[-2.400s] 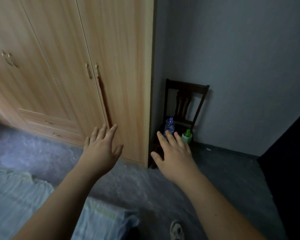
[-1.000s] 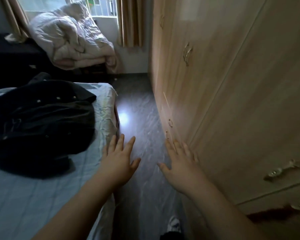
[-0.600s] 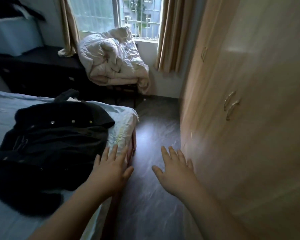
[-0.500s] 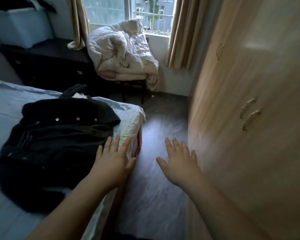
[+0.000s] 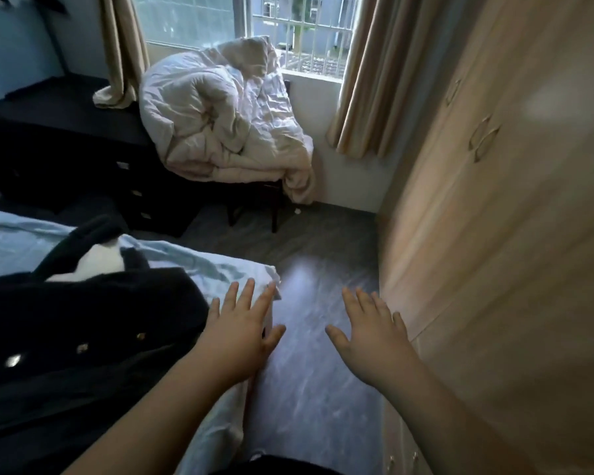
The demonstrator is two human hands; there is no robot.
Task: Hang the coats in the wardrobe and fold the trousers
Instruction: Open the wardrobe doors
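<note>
- Coat [image 5: 83, 337], dark with pale buttons, lies on the bed [image 5: 199, 265], left of the wardrobe [image 5: 494, 269]; a second ago it sat farther from us, so we have stepped closer and picking it up looks like the next step.
- Its long axis seems to run from near-left up toward the wardrobe; which end is the collar we cannot tell.
- Our left hand [image 5: 240, 334] hovers flat, fingers spread, holding nothing, just beside the coat's wardrobe-side edge.
- Our right hand [image 5: 374, 341] is equally splayed and empty over the floor [image 5: 306, 269], close to the closed wardrobe doors.
</note>
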